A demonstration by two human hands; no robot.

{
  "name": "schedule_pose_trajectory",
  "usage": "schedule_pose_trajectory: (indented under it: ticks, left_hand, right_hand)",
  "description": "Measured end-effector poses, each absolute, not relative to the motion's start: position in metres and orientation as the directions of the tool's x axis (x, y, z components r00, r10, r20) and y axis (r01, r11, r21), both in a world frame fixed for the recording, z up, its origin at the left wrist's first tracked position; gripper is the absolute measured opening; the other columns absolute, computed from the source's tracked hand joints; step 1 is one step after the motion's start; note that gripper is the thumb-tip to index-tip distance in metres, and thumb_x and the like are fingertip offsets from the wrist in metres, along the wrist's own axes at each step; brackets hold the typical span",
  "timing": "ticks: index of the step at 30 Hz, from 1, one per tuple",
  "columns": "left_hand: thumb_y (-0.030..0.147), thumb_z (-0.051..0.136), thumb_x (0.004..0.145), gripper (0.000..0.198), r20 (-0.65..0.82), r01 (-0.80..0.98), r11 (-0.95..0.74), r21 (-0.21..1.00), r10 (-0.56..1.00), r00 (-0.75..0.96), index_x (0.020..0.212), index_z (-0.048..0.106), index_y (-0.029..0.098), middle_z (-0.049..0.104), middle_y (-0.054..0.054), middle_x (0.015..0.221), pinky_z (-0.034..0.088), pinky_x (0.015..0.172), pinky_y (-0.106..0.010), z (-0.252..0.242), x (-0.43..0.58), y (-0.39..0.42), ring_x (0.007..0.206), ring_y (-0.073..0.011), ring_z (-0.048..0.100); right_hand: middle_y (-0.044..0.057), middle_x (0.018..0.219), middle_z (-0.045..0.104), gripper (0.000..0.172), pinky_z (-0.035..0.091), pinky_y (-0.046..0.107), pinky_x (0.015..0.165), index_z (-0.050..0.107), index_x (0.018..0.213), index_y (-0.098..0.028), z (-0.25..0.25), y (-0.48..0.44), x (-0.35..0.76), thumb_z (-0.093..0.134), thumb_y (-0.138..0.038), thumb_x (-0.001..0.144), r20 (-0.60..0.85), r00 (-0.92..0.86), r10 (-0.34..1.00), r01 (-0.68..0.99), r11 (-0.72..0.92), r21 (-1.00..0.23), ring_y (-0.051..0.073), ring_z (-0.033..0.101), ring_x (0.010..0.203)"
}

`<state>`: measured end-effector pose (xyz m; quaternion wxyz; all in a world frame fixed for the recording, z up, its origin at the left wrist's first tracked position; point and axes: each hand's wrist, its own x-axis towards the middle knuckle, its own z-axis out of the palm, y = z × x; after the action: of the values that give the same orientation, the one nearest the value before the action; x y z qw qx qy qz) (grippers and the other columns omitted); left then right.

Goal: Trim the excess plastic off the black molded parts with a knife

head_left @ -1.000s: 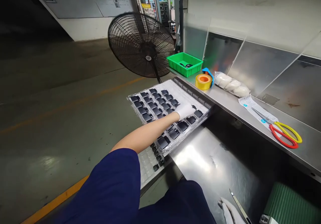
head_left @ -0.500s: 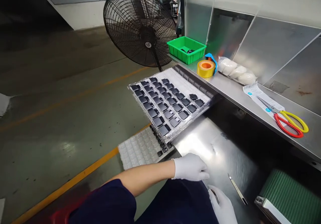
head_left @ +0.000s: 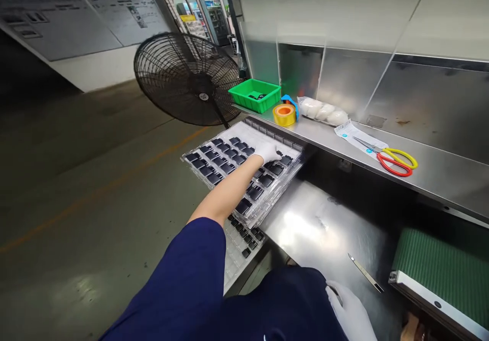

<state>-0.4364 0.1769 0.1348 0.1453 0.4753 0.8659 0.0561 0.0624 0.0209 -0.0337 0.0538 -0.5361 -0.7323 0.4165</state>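
Observation:
My left hand (head_left: 266,151), in a white glove, reaches out over a clear plastic tray (head_left: 198,167) holding several black square parts (head_left: 229,167). Its fingers curl down onto the far rows of the tray; what they pinch, if anything, is hidden. My right hand (head_left: 349,313), also gloved, rests low by my lap at the steel table's (head_left: 317,229) near edge, fingers partly hidden. Thin metal tweezers (head_left: 365,273) lie on the table just beyond it.
A second tray (head_left: 244,244) with small black parts lies below the first. The raised shelf holds a green bin (head_left: 254,95), yellow tape roll (head_left: 284,114), white bag (head_left: 323,111) and red-yellow scissors (head_left: 395,158). A green conveyor belt (head_left: 439,269) is at right, a black fan (head_left: 187,78) behind.
My left hand went from near my lap back out to the far rows of the parts tray. The view shifted left and up. My right hand stayed low.

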Motion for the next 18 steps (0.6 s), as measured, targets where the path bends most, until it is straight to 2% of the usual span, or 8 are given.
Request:
schedule_pose_trajectory:
  ticks: [5,11,14,18]
  left_hand:
    - [0.045,0.069,0.096,0.033,-0.303,0.804,0.568,0.176,0.808,-0.505,0.102,0.071,0.013,0.074,-0.008,0.106,0.056,0.094,-0.044,0.118,-0.447,0.196,0.099,-0.0217,0.070]
    - [0.045,0.066,0.099,0.034,-0.368,0.795,0.563,0.225,0.805,-0.466,0.109,0.070,0.013,0.073,-0.006,0.105,0.060,0.085,-0.039,0.116,-0.458,0.198,0.093,-0.0205,0.071]
    - [0.043,0.067,0.099,0.033,-0.360,0.782,0.567,0.260,0.808,-0.466,0.113,0.069,0.012,0.072,-0.007,0.110,0.061,0.086,-0.039,0.117,-0.457,0.196,0.096,-0.0218,0.071]
    - [0.041,0.066,0.100,0.033,-0.278,0.765,0.558,0.322,0.828,-0.487,0.117,0.068,0.013,0.071,-0.008,0.113,0.061,0.087,-0.041,0.125,-0.446,0.191,0.098,-0.0214,0.071]
  right_hand:
    - [0.006,0.118,0.075,0.025,0.060,0.039,0.098,0.076,0.109,-0.028,-0.057,0.009,0.084,0.067,-0.046,0.095,-0.450,-0.401,0.798,0.751,0.005,-0.660,0.024,0.072,0.110]
    - [0.008,0.134,0.065,0.027,0.059,0.038,0.095,0.069,0.123,-0.026,-0.063,0.000,0.096,0.060,-0.042,0.103,-0.425,-0.323,0.846,0.759,-0.038,-0.650,0.021,0.065,0.113]
    - [0.008,0.135,0.064,0.028,0.059,0.039,0.096,0.068,0.124,-0.026,-0.065,0.000,0.097,0.060,-0.042,0.103,-0.405,-0.301,0.863,0.762,-0.037,-0.647,0.022,0.065,0.114]
    - [0.008,0.132,0.065,0.026,0.059,0.037,0.094,0.069,0.121,-0.027,-0.069,0.005,0.097,0.061,-0.042,0.102,-0.404,-0.321,0.857,0.769,-0.013,-0.639,0.021,0.066,0.112]
